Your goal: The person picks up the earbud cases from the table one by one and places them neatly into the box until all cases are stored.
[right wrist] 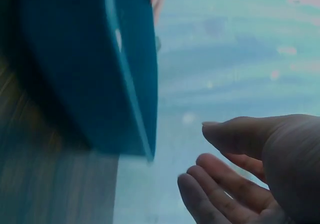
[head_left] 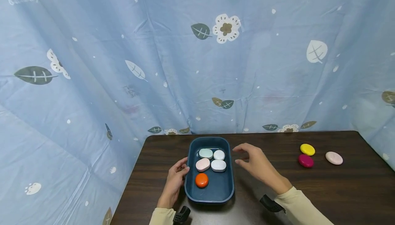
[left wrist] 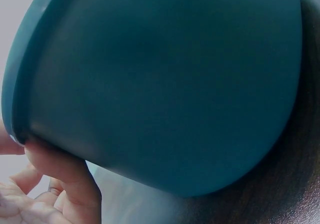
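Note:
A dark blue rectangular tray (head_left: 211, 196) with rounded corners stands on the table in the head view. My left hand (head_left: 174, 182) grips its left rim, thumb over the edge and fingers outside. The left wrist view shows those fingers against the outer wall (left wrist: 150, 94). Inside lie smooth, rounded, soap-like pieces: pale green (head_left: 205, 153), white round (head_left: 219, 155), pink (head_left: 202, 165), white oval (head_left: 218, 166) and orange (head_left: 202, 180). My right hand (head_left: 259, 165) hovers just right of the tray, thumb and fingers apart, holding nothing; the right wrist view shows it apart from the tray wall (right wrist: 85, 69).
On the right of the dark wooden table (head_left: 256, 206) lie a yellow piece (head_left: 307, 149), a magenta one (head_left: 306, 161) touching or nearly touching it, and a pale pink one (head_left: 334, 158). A blue patterned curtain (head_left: 185, 63) hangs behind the table's back edge.

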The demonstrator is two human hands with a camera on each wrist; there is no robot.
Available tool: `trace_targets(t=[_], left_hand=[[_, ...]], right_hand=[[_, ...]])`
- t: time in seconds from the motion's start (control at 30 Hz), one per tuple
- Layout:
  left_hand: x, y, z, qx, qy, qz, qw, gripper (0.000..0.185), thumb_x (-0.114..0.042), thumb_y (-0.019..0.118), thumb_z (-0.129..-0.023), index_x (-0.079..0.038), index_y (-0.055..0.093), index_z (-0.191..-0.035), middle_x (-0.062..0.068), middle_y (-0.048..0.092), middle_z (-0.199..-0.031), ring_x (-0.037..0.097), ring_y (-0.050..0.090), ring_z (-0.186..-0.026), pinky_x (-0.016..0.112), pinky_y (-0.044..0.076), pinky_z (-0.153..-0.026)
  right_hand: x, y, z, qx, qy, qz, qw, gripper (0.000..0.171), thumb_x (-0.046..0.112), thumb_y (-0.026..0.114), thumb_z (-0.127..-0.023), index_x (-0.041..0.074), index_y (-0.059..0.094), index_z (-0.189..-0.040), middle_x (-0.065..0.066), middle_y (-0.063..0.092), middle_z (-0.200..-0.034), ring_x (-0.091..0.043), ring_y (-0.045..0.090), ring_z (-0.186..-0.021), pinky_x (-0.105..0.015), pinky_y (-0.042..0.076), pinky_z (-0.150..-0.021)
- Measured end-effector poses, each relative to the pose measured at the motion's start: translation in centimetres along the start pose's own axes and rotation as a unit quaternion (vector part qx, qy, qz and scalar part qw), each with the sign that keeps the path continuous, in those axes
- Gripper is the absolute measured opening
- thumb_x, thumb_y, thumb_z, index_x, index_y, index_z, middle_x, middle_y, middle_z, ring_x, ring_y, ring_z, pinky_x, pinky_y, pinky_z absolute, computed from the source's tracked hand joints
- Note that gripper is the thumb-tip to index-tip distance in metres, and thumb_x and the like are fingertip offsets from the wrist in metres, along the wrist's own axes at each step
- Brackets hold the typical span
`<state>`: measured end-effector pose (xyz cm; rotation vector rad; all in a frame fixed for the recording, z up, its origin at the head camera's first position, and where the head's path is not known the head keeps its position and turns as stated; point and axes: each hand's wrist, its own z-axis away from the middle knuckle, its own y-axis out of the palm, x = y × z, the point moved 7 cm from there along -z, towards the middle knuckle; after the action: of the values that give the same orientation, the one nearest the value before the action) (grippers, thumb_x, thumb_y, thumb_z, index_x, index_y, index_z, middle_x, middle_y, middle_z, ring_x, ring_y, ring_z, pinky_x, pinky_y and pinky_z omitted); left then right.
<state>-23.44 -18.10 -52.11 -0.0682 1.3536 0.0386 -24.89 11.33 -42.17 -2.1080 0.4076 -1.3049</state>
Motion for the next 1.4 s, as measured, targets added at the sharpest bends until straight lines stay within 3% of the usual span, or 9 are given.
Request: trace_targets(t=[0.23, 0.6, 0.87, 1.07, 1.4], left_hand=[[0.1, 0.0, 0.0, -0.004, -0.002, 0.001, 1.0, 0.044, -0.011, 0.057, -0.107, -0.002, 0.056, -0.15, 0.007, 0.051, -0.114, 0.026, 0.051, -0.1, 0.028, 0.044, -0.064], [0.1, 0.1, 0.1, -0.003, 0.003, -0.003, 1.0, 0.045, -0.011, 0.057, -0.107, -0.001, 0.055, -0.15, 0.007, 0.051, -0.114, 0.026, 0.051, -0.1, 0.028, 0.043, -0.063], [0.1, 0.1, 0.1, -0.006, -0.002, -0.01, 0.9999, 0.045, -0.012, 0.057, -0.107, -0.002, 0.055, -0.15, 0.008, 0.051, -0.114, 0.026, 0.051, -0.1, 0.029, 0.043, -0.065], [0.0, 0.1, 0.0, -0.007, -0.002, -0.007, 0.9999, 0.044, -0.012, 0.057, -0.106, -0.002, 0.056, -0.15, 0.007, 0.051, -0.113, 0.026, 0.051, -0.099, 0.029, 0.043, -0.065], [0.1, 0.1, 0.1, -0.006, -0.004, -0.009, 0.9999, 0.044, -0.011, 0.057, -0.107, -0.002, 0.055, -0.15, 0.008, 0.051, -0.114, 0.026, 0.051, -0.1, 0.029, 0.043, -0.066]], right_hand=[[-4.3, -4.5, 2.9, -0.07, 0.037, 0.051, 0.996, 0.037, -0.006, 0.082, -0.085, -0.002, 0.07, -0.12, -0.019, 0.072, -0.118, -0.039, 0.071, -0.103, -0.046, 0.061, -0.08], [-10.5, -9.1, 6.7, -0.122, 0.102, 0.126, 0.979, 0.043, -0.006, 0.084, -0.083, -0.009, 0.067, -0.122, -0.032, 0.069, -0.117, -0.049, 0.069, -0.102, -0.059, 0.057, -0.08], [-13.9, -11.1, 8.3, -0.132, 0.139, 0.153, 0.969, 0.045, -0.002, 0.082, -0.084, -0.011, 0.064, -0.124, -0.041, 0.064, -0.115, -0.055, 0.067, -0.094, -0.064, 0.058, -0.075], [-15.8, -11.8, 9.0, -0.136, 0.154, 0.17, 0.964, 0.047, -0.004, 0.083, -0.082, -0.015, 0.062, -0.122, -0.045, 0.059, -0.117, -0.062, 0.062, -0.1, -0.07, 0.054, -0.082], [-17.4, -12.0, 9.2, -0.115, 0.172, 0.185, 0.961, 0.052, -0.002, 0.083, -0.084, -0.022, 0.057, -0.124, -0.046, 0.056, -0.114, -0.06, 0.059, -0.099, -0.073, 0.05, -0.087]])
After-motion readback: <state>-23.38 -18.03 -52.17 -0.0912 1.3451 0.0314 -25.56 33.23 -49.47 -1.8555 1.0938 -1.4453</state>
